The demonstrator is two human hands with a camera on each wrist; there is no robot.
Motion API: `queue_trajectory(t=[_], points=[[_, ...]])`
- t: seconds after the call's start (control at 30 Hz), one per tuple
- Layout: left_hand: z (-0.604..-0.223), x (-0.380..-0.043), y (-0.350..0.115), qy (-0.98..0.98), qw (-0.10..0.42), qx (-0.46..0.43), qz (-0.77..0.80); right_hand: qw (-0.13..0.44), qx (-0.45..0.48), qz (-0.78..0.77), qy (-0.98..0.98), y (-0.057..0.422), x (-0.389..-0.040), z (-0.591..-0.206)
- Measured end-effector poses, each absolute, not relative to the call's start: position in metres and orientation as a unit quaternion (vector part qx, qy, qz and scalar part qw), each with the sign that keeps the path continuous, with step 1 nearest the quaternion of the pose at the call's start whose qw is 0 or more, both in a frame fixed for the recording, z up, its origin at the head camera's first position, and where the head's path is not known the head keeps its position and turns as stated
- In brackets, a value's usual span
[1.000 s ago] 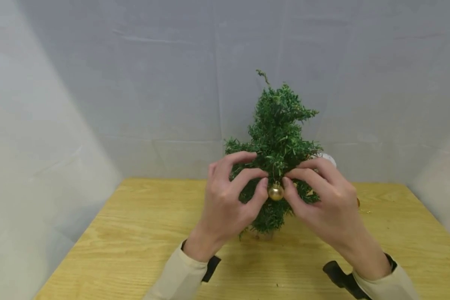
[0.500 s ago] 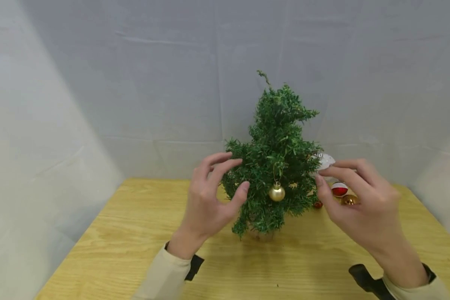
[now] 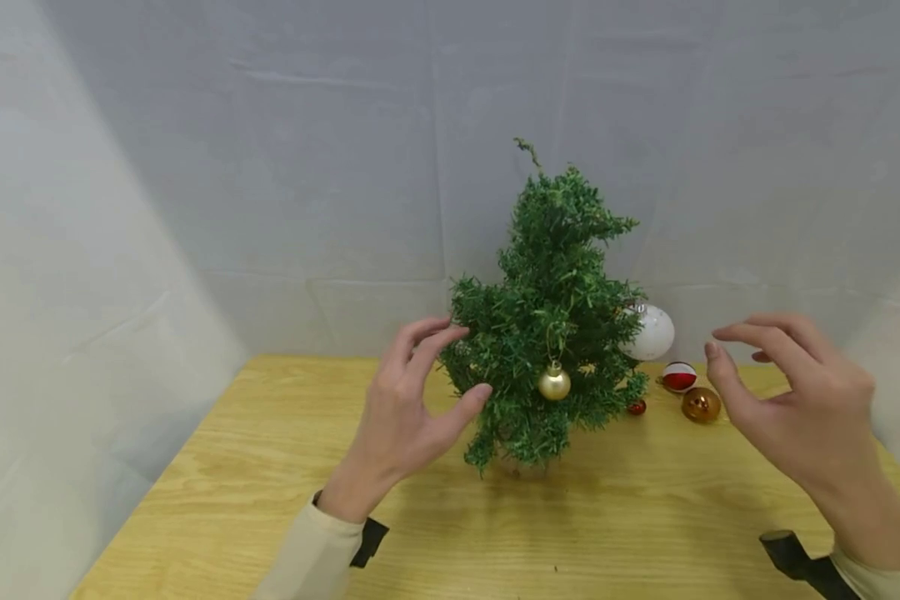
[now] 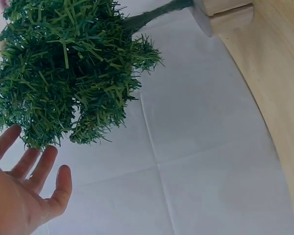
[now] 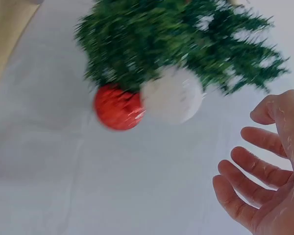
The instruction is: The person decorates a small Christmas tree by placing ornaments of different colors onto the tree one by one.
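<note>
A small green Christmas tree (image 3: 555, 283) stands on the wooden table. On its front hangs a gold bauble (image 3: 554, 382) from a thin loop. My left hand (image 3: 412, 400) is at the tree's left side, thumb and fingers spread, fingertips right at the branches; in the left wrist view the hand (image 4: 29, 191) holds nothing. To the right, away from the tree, my right hand (image 3: 802, 400) has its fingers loosely bent with nothing between them. A white bauble (image 3: 651, 332) hangs at the tree's right side. The right wrist view shows a red bauble (image 5: 117, 106) beside it.
On the table right of the tree lie a red-and-white bauble (image 3: 678, 377) and an amber bauble (image 3: 701, 405). A small red bauble (image 3: 637, 407) shows by the lower branches. Behind the table (image 3: 270, 467) hangs a pale cloth backdrop (image 3: 330, 183).
Both hands have let go of the area around the gold bauble, which now hangs free. My left hand has drawn back leftward; my right hand has moved well to the right.
</note>
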State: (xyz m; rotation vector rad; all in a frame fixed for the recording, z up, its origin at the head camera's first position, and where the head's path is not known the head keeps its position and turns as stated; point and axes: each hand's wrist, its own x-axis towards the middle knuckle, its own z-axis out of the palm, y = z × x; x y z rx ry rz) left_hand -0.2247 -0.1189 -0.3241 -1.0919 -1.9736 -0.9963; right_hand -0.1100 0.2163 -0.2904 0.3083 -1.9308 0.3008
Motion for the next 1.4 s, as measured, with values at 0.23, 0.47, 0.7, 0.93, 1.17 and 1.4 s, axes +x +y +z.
queue_trajectory(t=[0.23,0.47,0.7,0.93,1.17,1.4], points=[[-0.328,-0.223,-0.123,-0.754,0.315,-0.434,-0.38,0.516,0.117,0.119,-0.84,0.244,-0.118,-0.311],[-0.331,-0.221,-0.125,-0.746,0.321,-0.441,-0.382,0.45,0.078,0.098,-0.884,0.27,-0.124,-0.336],[-0.331,-0.218,-0.125,-0.717,0.342,-0.463,-0.394,0.329,0.055,0.079,-0.939,0.298,-0.135,-0.365],[-0.331,-0.214,-0.123,-0.701,0.35,-0.474,-0.402,0.175,0.027,0.073,-0.981,0.313,-0.143,-0.387],[-0.332,-0.214,-0.125,-0.692,0.34,-0.485,-0.414,0.098,0.012,0.099,-0.99,0.313,-0.145,-0.398],[-0.333,-0.213,-0.126,-0.684,0.333,-0.497,-0.419,0.086,0.017,0.09,-0.992,0.315,-0.144,-0.407]])
